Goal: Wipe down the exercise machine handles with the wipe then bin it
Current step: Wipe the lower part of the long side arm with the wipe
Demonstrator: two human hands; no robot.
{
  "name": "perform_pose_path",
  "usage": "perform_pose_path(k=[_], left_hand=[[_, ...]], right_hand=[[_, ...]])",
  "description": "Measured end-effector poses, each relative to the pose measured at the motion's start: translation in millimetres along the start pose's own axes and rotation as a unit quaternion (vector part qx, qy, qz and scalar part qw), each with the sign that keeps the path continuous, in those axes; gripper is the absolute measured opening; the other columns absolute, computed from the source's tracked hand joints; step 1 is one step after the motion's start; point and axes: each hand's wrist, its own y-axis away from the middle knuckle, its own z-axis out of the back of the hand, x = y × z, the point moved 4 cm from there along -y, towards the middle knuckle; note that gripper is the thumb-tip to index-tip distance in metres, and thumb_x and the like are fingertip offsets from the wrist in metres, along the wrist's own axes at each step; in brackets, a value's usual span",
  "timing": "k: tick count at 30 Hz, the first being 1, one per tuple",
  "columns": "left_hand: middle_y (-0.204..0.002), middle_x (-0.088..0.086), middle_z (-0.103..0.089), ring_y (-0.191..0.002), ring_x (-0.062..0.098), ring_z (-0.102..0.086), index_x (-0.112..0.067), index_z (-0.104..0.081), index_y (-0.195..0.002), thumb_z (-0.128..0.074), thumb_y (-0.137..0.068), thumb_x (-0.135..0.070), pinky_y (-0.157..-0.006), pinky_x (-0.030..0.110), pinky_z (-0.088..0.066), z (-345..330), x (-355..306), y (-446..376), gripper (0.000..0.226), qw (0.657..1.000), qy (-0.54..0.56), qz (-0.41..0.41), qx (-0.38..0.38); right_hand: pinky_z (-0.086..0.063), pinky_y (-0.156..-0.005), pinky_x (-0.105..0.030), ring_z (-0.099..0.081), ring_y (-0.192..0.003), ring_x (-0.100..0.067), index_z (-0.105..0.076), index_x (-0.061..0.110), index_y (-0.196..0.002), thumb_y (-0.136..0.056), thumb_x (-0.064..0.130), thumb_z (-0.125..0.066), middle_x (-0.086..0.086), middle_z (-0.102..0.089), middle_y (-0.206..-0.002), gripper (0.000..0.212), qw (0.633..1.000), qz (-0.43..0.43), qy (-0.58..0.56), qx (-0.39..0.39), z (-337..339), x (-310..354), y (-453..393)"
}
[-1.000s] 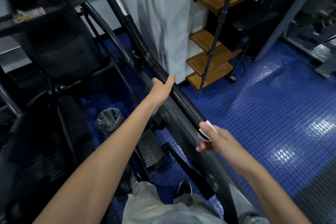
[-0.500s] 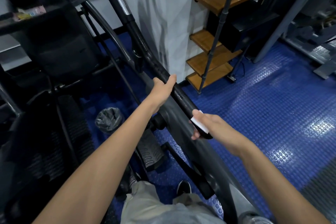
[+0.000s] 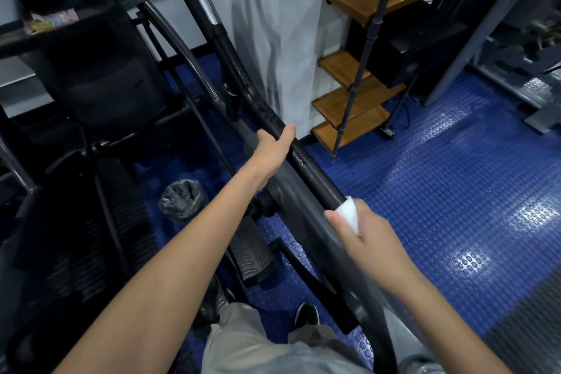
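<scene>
A long black handle (image 3: 309, 173) of the exercise machine slants from the upper left down toward the lower right. My left hand (image 3: 273, 149) grips it partway up, thumb over the top. My right hand (image 3: 361, 234) is wrapped round the handle's lower end with a white wipe (image 3: 349, 212) folded over the bar under its fingers. Part of the wipe shows above the knuckles. A small bin (image 3: 182, 199) lined with a grey bag stands on the floor below the left forearm.
The machine's black frame and a foot pedal (image 3: 252, 255) lie to the left and beneath. A wooden shelf unit (image 3: 352, 100) stands against the white pillar (image 3: 273, 24) behind the handle. Blue studded flooring (image 3: 440, 191) spreads to the right, with other gym equipment at the far right.
My right hand with the wipe slid up the handle, then back down to its lower end. The left hand kept its grip in the same place.
</scene>
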Motion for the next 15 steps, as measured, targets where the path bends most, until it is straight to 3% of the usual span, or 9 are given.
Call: perform_pose_path(k=[3, 6, 8, 10, 12, 15], left_hand=[[-0.172, 0.005, -0.012, -0.155, 0.023, -0.023, -0.01, 0.017, -0.162, -0.044, -0.098, -0.07, -0.126, 0.04, -0.023, 0.4, 0.5, -1.5, 0.107, 1.0, 0.001, -0.003, -0.002], [-0.171, 0.006, -0.015, -0.154, 0.023, -0.025, -0.01, 0.017, -0.162, -0.045, -0.097, -0.071, -0.126, 0.041, -0.024, -0.2, 0.0, -1.1, 0.108, 1.0, 0.003, -0.006, -0.003], [-0.171, 0.006, -0.017, -0.154, 0.023, -0.026, -0.011, 0.017, -0.162, -0.045, -0.098, -0.071, -0.125, 0.04, -0.024, 0.0, 0.3, -1.1, 0.108, 1.0, 0.003, -0.005, -0.002], [-0.17, 0.006, -0.019, -0.153, 0.023, -0.027, -0.012, 0.017, -0.162, -0.044, -0.097, -0.072, -0.124, 0.038, -0.024, 0.3, 0.6, -0.6, 0.108, 1.0, 0.003, -0.004, 0.0], [-0.17, 0.006, -0.022, -0.152, 0.022, -0.028, -0.012, 0.015, -0.162, -0.044, -0.097, -0.073, -0.123, 0.037, -0.025, 0.3, 0.3, -0.5, 0.108, 1.0, 0.003, -0.005, 0.002], [-0.168, 0.006, -0.025, -0.15, 0.021, -0.031, -0.011, 0.011, -0.163, -0.044, -0.098, -0.071, -0.116, 0.032, -0.028, 0.6, -0.4, 0.4, 0.104, 1.0, 0.005, -0.009, 0.001]], right_hand=[[-0.034, -0.066, -0.033, -0.061, -0.083, -0.021, -0.051, 0.016, -0.122, -0.099, 0.057, -0.045, 0.0, -0.066, -0.093, 0.048, 0.958, 0.097, 0.253, -0.091, -0.8, 16.0, -7.1], [-0.037, -0.063, -0.035, -0.061, -0.08, -0.023, -0.05, 0.015, -0.118, -0.099, 0.059, -0.042, -0.002, -0.065, -0.09, 0.049, 0.956, 0.101, 0.266, -0.079, -1.4, 24.7, -20.3], [-0.048, -0.065, -0.036, -0.063, -0.076, -0.018, -0.053, 0.017, -0.108, -0.097, 0.065, -0.042, 0.001, -0.067, -0.086, 0.05, 0.987, 0.052, 0.151, -0.002, 2.4, 20.7, -30.7], [-0.052, -0.071, -0.033, -0.066, -0.071, -0.01, -0.06, 0.02, -0.094, -0.096, 0.066, -0.047, 0.001, -0.07, -0.076, 0.048, 0.995, 0.0, -0.05, 0.088, 4.3, 18.0, -37.7], [-0.053, -0.077, -0.028, -0.07, -0.075, -0.012, -0.067, 0.015, -0.096, -0.096, 0.064, -0.046, -0.003, -0.07, -0.075, 0.053, 0.962, -0.054, -0.216, 0.16, 1.4, 16.7, -37.3], [-0.057, -0.082, -0.031, -0.068, -0.079, -0.021, -0.066, 0.006, -0.116, -0.097, 0.062, -0.048, -0.007, -0.06, -0.074, 0.062, 0.871, -0.142, -0.415, 0.223, -8.7, 9.5, -29.2]])
